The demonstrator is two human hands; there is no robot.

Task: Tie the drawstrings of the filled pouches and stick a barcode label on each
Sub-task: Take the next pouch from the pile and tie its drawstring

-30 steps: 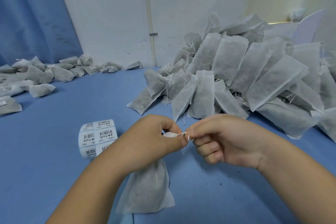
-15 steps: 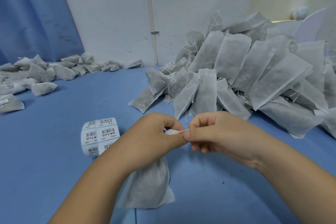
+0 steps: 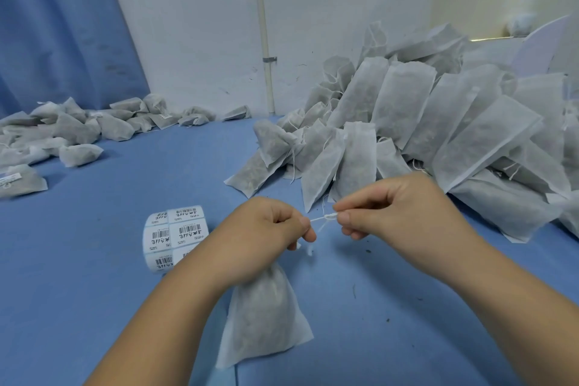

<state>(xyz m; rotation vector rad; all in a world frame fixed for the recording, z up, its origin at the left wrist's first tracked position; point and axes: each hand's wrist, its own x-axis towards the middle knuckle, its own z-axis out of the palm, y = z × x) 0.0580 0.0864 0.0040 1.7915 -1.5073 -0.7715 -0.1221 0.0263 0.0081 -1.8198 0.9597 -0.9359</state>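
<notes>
While fingers (image 3: 344, 217) pinch drawstring (image 3: 324, 217), pouch (image 3: 263, 323) perhaps touching table (image 3: 407, 338)

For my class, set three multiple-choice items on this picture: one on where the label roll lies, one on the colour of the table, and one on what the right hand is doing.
1. Where is the label roll?
A. On the table, left of the left hand
B. On top of the big heap
C. On the floor

2. What colour is the table?
A. Red
B. Blue
C. Green

3. What is the right hand doing?
A. Lying flat
B. Pinching the drawstring
C. Peeling a label

Key:
1 A: the roll lies on the table beside the left hand, which grips the pouch.
2 B: the surface is blue all round the hands.
3 B: its thumb and finger pinch the white string that runs between the hands.
</notes>
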